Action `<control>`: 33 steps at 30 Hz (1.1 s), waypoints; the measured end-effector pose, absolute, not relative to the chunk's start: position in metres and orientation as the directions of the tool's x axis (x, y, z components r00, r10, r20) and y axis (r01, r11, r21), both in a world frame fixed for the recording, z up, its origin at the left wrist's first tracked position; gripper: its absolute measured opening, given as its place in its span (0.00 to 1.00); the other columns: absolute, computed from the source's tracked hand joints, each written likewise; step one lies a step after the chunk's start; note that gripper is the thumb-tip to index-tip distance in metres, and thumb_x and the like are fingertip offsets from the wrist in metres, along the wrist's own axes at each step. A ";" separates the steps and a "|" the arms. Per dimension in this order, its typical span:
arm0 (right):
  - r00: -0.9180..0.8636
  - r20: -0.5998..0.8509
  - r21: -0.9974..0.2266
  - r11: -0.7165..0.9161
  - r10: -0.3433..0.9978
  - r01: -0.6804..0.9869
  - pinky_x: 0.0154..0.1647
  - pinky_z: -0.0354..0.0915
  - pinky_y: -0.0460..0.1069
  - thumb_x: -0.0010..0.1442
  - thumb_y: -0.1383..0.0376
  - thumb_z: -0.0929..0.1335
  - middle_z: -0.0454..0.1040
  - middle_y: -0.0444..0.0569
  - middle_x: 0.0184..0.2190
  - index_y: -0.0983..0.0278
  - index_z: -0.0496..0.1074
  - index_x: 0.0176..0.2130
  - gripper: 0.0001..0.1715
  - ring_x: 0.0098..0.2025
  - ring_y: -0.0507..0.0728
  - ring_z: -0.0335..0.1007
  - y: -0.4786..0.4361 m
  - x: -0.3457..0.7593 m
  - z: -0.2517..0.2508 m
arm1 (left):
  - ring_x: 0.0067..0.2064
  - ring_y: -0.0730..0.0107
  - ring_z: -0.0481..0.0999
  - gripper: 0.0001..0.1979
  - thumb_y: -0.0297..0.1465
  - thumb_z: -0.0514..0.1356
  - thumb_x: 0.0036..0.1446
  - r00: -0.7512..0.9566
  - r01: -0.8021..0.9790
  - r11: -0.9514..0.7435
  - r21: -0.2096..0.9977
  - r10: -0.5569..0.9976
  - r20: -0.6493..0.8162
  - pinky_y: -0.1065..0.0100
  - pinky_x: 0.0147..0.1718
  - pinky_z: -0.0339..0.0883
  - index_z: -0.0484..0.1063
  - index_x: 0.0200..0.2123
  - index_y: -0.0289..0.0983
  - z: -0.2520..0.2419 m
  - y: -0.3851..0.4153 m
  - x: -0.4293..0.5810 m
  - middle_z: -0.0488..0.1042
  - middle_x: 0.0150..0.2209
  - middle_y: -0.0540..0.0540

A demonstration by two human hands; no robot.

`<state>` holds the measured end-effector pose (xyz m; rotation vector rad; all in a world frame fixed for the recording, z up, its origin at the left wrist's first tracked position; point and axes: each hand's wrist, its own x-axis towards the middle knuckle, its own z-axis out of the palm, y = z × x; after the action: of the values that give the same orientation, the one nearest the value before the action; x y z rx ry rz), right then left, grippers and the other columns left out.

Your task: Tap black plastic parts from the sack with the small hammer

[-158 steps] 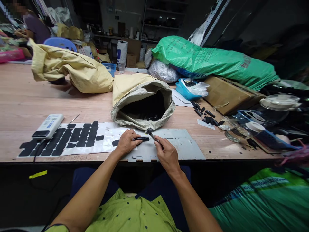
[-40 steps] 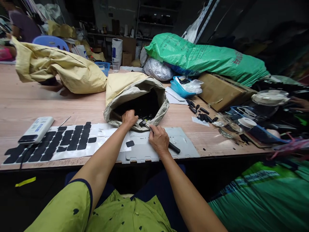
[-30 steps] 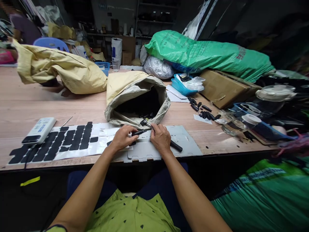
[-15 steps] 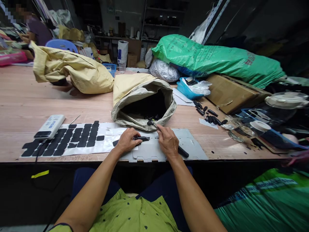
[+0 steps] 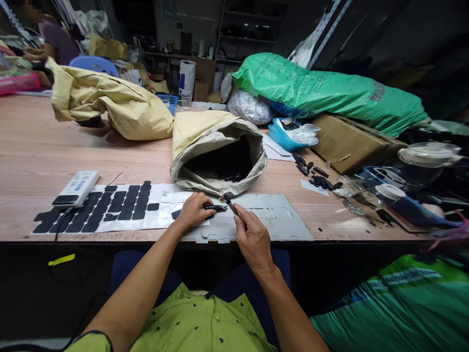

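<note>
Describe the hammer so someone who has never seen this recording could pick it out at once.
On the wooden table, find the yellow sack with the wide open mouth. Between that mouth and the table's near edge lies a grey board, over which the right hand holds the hammer. Its metal shaft and rounded head set it apart from the black piece in the left hand.

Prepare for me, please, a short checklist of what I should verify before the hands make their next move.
1. Left hand holds the black piece: ok.
2. Right hand grips the hammer: ok.
3. Left fingers safely away from the hammer's head: cannot tell; they look near it, and one view hides the depth.
4. Black piece resting firmly on the grey board: cannot tell; it is above the board, contact unclear.
5. Sack open towards the person: ok.
</note>
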<state>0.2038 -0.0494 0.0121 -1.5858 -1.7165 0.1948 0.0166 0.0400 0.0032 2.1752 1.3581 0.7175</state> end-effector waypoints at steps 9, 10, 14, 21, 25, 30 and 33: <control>0.061 0.410 -0.538 0.187 0.910 0.822 0.46 0.68 0.49 0.67 0.64 0.60 0.77 0.50 0.45 0.58 0.71 0.56 0.22 0.45 0.56 0.74 -0.049 0.196 0.017 | 0.38 0.65 0.68 0.07 0.33 0.68 0.50 0.366 0.667 -0.375 0.643 0.918 0.156 0.66 0.38 0.61 0.78 0.34 0.39 0.003 0.041 0.017 0.72 0.31 0.49; 0.052 0.420 -0.540 0.203 0.906 0.817 0.46 0.68 0.48 0.67 0.64 0.60 0.77 0.50 0.45 0.59 0.71 0.57 0.22 0.45 0.56 0.74 -0.049 0.194 0.018 | 0.38 0.65 0.68 0.07 0.33 0.68 0.50 0.368 0.667 -0.375 0.644 0.917 0.153 0.65 0.38 0.61 0.78 0.34 0.39 0.002 0.042 0.017 0.72 0.31 0.49; 0.006 0.372 -0.516 0.202 0.928 0.833 0.44 0.67 0.48 0.67 0.65 0.60 0.77 0.49 0.43 0.57 0.71 0.57 0.22 0.44 0.56 0.74 -0.051 0.187 0.016 | 0.38 0.65 0.68 0.06 0.33 0.68 0.51 0.372 0.668 -0.380 0.639 0.915 0.155 0.66 0.37 0.60 0.77 0.32 0.39 0.000 0.043 0.017 0.71 0.31 0.49; 0.055 0.372 -0.485 0.144 0.927 0.863 0.41 0.65 0.48 0.65 0.65 0.64 0.77 0.47 0.43 0.57 0.73 0.54 0.20 0.42 0.55 0.72 -0.032 0.199 0.021 | 0.38 0.64 0.69 0.07 0.34 0.68 0.50 0.360 0.651 -0.375 0.660 0.918 0.166 0.66 0.37 0.61 0.77 0.33 0.39 0.001 0.040 0.017 0.72 0.31 0.50; 0.119 0.470 -0.391 0.085 0.875 0.916 0.40 0.62 0.49 0.63 0.66 0.65 0.76 0.49 0.39 0.58 0.75 0.51 0.18 0.42 0.57 0.69 0.001 0.218 0.022 | 0.38 0.65 0.69 0.08 0.32 0.67 0.49 0.355 0.649 -0.373 0.663 0.919 0.170 0.65 0.37 0.62 0.77 0.35 0.39 0.002 0.039 0.017 0.73 0.32 0.49; 0.110 0.454 -0.297 0.034 0.884 0.954 0.38 0.58 0.49 0.62 0.68 0.65 0.74 0.49 0.36 0.59 0.77 0.47 0.16 0.39 0.56 0.64 0.024 0.231 -0.003 | 0.38 0.65 0.69 0.08 0.32 0.67 0.49 0.350 0.660 -0.369 0.654 0.922 0.167 0.65 0.39 0.63 0.77 0.35 0.40 0.001 0.039 0.017 0.72 0.31 0.50; 0.084 0.469 -0.259 0.046 0.879 0.965 0.38 0.56 0.50 0.63 0.66 0.64 0.73 0.50 0.36 0.60 0.76 0.49 0.17 0.38 0.56 0.63 0.023 0.231 -0.015 | 0.38 0.64 0.69 0.09 0.33 0.67 0.48 0.361 0.666 -0.377 0.643 0.918 0.164 0.65 0.38 0.63 0.77 0.35 0.40 0.001 0.038 0.017 0.72 0.31 0.49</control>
<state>0.2310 0.0232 -0.0146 -1.8516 -1.8139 -0.2161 0.0172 0.0383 0.0014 2.1538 1.3734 0.7082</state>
